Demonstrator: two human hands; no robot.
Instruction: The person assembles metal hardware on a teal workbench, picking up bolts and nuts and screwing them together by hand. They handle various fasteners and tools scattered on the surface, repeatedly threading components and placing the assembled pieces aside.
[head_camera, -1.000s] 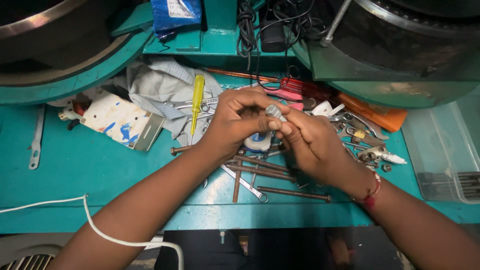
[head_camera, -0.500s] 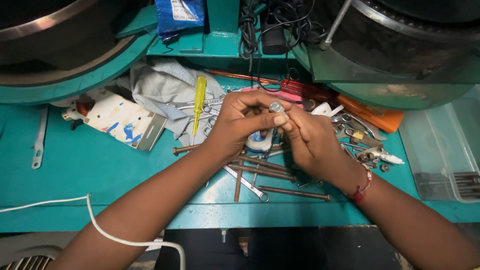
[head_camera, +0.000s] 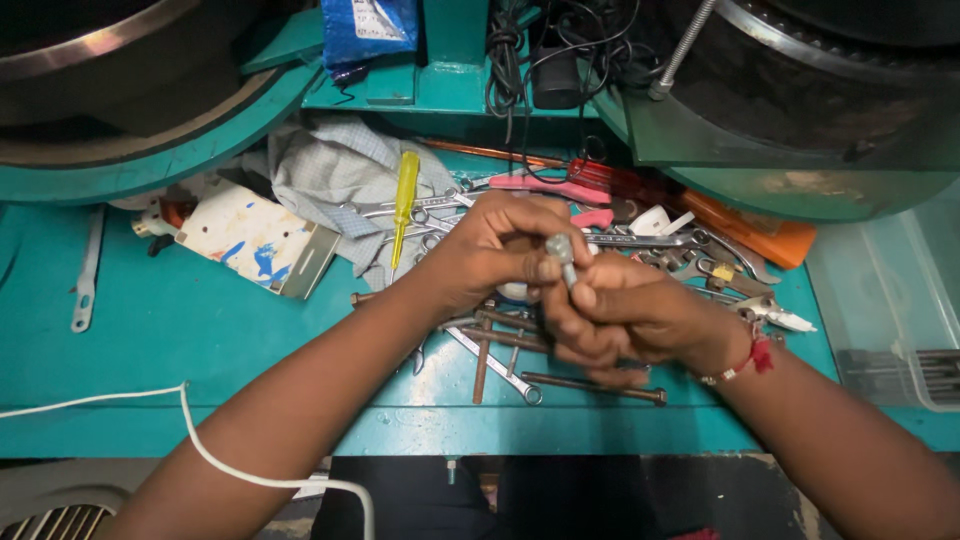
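Both hands meet over the middle of the teal workbench, a little nearer its front edge than its back. The small grey bolt stands nearly upright between them, its head up and its shank running down and slightly toward the right hand, where the lower end goes out of sight among the fingers. The left hand comes in from the left with its fingertips closed on the head end; the right hand is curled tight below, wrapped around the lower end (whether a nut or washer sits in there cannot be told). Both hands touch the bolt, so neither is nearer.

Directly beneath the hands lie rusty rods and a spanner, loose on the bench top. Toward the back edge a yellow-handled screwdriver lies on a grey rag, its long axis running front to back, with more spanners and red-handled pliers behind the knuckles. A white painted block sits toward the left end, a clear plastic bin at the right end, and a white cable crosses the front left corner. Nothing stands between the two hands and the bolt.
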